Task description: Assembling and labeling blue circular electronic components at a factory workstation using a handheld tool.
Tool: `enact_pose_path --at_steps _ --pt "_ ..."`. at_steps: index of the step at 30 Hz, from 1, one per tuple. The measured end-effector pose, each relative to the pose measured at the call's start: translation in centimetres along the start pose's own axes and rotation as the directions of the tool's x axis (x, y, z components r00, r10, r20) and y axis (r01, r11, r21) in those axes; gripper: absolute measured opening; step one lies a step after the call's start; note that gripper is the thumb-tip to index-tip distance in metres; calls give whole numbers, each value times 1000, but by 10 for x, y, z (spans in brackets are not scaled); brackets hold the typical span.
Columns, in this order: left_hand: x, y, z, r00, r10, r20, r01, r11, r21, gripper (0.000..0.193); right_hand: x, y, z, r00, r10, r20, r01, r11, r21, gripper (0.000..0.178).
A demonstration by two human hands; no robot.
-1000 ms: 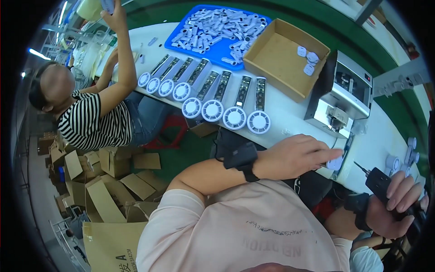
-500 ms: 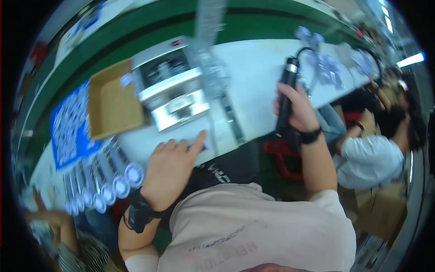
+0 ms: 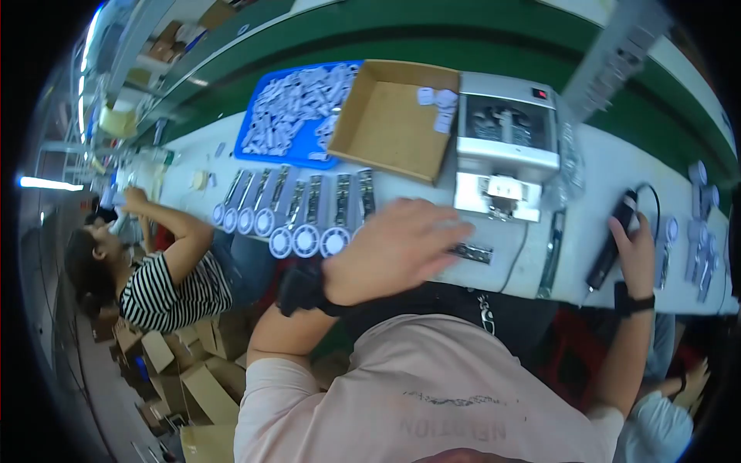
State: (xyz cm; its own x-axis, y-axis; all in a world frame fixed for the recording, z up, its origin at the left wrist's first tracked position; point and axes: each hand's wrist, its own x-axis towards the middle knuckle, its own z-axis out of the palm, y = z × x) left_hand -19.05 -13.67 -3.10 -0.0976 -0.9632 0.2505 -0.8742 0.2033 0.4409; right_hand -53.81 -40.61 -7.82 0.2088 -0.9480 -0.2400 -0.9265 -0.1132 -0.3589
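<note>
My left hand (image 3: pixel 397 247) hangs over the near edge of the bench, fingers stretched toward the right and slightly blurred, with nothing visible in it. Just past its fingertips lies a narrow dark circuit board (image 3: pixel 472 253), partly covered by them. To the left stretches a row of white round-headed units with open handles (image 3: pixel 306 240) showing circuit boards; my hand hides the row's right end. On the right, my right hand (image 3: pixel 634 243) is closed round a black electric screwdriver (image 3: pixel 614 241), tilted with its tip toward the bench's near edge. A cable leaves its top.
Behind my left hand stands a silver machine (image 3: pixel 508 131) with a metal fixture. Beside it are a cardboard tray (image 3: pixel 394 116) with a few white pieces and a blue tray (image 3: pixel 255 116) of white parts. More white units (image 3: pixel 698 247) lie far right. A co-worker in stripes (image 3: pixel 174 270) sits left.
The view has swung left, so the bench things sit further right. The circuit board shows more beside my left hand. My right hand still holds the screwdriver, now tilted more.
</note>
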Motion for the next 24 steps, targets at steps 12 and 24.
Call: enact_pose_path --at_steps 12,24 --pt "-40 -222 -78 829 -551 97 474 784 402 25 -83 -47 -9 931 -272 -244 334 904 267 42" --pt "-57 -259 -86 906 -421 46 372 841 392 32 -108 -124 15 796 -596 -107 599 748 284 35"
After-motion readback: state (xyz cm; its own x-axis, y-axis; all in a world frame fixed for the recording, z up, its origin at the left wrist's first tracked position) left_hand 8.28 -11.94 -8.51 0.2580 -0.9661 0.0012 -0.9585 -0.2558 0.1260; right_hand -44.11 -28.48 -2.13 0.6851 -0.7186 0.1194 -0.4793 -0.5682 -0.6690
